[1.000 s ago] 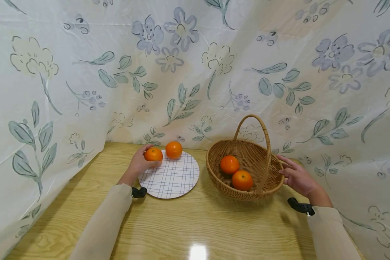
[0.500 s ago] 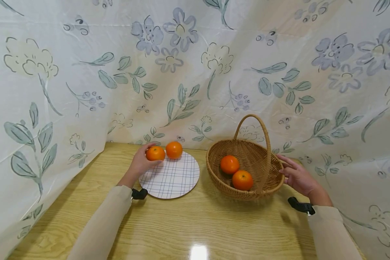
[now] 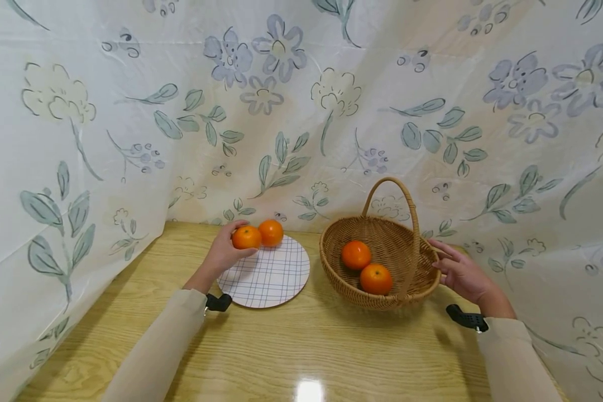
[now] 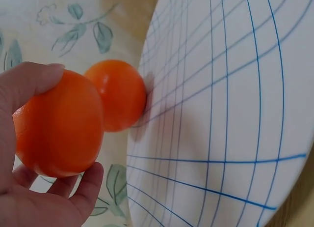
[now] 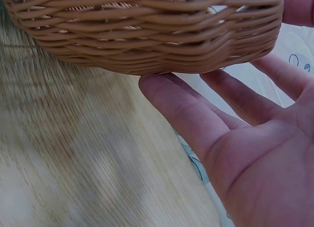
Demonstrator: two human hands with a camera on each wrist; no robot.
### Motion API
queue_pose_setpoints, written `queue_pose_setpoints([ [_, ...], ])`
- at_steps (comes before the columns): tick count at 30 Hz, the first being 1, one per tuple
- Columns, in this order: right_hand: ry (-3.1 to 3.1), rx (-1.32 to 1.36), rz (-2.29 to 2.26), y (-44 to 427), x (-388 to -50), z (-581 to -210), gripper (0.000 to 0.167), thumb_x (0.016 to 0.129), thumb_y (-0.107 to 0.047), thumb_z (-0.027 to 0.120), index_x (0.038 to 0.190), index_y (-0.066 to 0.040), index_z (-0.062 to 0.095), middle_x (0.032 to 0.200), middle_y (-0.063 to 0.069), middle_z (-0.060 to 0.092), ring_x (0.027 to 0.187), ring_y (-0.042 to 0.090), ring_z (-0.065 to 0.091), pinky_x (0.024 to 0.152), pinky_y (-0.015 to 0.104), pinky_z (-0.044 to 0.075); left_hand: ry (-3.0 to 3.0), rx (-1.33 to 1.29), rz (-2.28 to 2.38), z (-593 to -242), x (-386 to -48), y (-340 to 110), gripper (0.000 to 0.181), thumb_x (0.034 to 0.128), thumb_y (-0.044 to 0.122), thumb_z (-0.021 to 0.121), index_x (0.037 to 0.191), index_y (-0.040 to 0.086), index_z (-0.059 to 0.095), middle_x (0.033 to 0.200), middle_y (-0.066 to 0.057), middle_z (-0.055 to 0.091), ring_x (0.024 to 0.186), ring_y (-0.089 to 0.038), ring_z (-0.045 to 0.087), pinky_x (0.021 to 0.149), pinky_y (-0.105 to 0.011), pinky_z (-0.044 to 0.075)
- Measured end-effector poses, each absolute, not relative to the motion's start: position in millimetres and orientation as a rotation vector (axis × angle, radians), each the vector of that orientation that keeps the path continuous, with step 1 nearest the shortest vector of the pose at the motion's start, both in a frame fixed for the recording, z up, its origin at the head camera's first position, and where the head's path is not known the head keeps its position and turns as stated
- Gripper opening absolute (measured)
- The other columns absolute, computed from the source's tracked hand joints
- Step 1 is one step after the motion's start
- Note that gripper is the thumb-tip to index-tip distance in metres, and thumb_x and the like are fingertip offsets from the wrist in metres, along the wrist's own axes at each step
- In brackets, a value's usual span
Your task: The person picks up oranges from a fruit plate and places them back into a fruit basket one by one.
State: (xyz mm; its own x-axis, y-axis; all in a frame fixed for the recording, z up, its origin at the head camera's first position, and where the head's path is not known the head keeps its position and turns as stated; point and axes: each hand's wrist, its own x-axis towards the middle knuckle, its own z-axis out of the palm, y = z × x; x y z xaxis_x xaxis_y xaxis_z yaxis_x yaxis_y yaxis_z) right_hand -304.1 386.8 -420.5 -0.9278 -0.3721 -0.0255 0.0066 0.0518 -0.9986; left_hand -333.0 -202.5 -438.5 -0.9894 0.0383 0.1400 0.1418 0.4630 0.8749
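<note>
My left hand (image 3: pixel 224 252) holds an orange (image 3: pixel 247 238) between thumb and fingers over the left part of a round plate with a blue grid (image 3: pixel 268 279). In the left wrist view the held orange (image 4: pixel 61 124) overlaps a second orange (image 4: pixel 117 95) at the plate's far edge; whether they touch cannot be told. A wicker basket (image 3: pixel 367 301) with a tall handle stands to the right, two oranges (image 3: pixel 355 255) inside. My right hand (image 3: pixel 463 276) touches the basket's right side, fingers extended; the right wrist view shows fingertips against the woven wall (image 5: pixel 162 45).
The wooden table (image 3: pixel 301 346) carries the plate and basket side by side. A floral cloth (image 3: pixel 291 111) hangs behind the table and along both sides. The basket's handle (image 3: pixel 413 218) arches high over its opening.
My left hand has moved slightly right with its orange, bringing it closer to the orange at the plate's back edge. My right hand and the basket stay in place.
</note>
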Motion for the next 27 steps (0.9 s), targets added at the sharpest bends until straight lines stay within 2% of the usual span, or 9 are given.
queue_pose_setpoints([
  [6, 2.065, -0.349, -1.942, 386, -305, -421, 0.07, 0.105, -0.002, 0.045, 0.165, -0.01, 0.011, 0.139, -0.01, 0.046, 0.116, 0.008, 0.064, 0.088, 0.032, 0.06, -2.59, -0.207, -1.582, -435, -331, -200, 0.077, 0.0845, 0.015, 0.084, 0.151, 0.016, 0.044, 0.156, -0.014, 0.041, 0.135, -0.041, 0.046, 0.114, -0.061, 0.041],
  [16, 2.012, -0.388, -1.979, 388, -305, -422, 0.068, 0.106, -0.001, 0.044, 0.165, -0.01, 0.012, 0.137, -0.013, 0.052, 0.116, 0.01, 0.064, 0.088, 0.033, 0.06, -2.561, -0.346, -1.588, -417, -327, -185, 0.077, 0.0823, 0.017, 0.087, 0.148, 0.013, 0.047, 0.153, -0.012, 0.046, 0.13, -0.039, 0.051, 0.112, -0.057, 0.045],
  [21, 2.013, -0.393, -1.98, 388, -305, -421, 0.068, 0.106, -0.001, 0.044, 0.165, -0.01, 0.013, 0.136, -0.014, 0.054, 0.116, 0.009, 0.065, 0.087, 0.033, 0.06, -2.582, -0.395, -1.563, -406, -324, -177, 0.078, 0.0819, 0.024, 0.088, 0.148, 0.014, 0.048, 0.151, -0.012, 0.048, 0.124, -0.038, 0.054, 0.105, -0.055, 0.051],
  [27, 2.025, -0.385, -1.972, 387, -306, -418, 0.068, 0.106, -0.001, 0.044, 0.165, -0.009, 0.012, 0.136, -0.015, 0.053, 0.116, 0.009, 0.065, 0.087, 0.033, 0.06, -2.613, -0.436, -1.566, -395, -322, -168, 0.073, 0.0809, 0.029, 0.088, 0.144, 0.022, 0.052, 0.144, -0.009, 0.054, 0.118, -0.035, 0.057, 0.093, -0.046, 0.057],
])
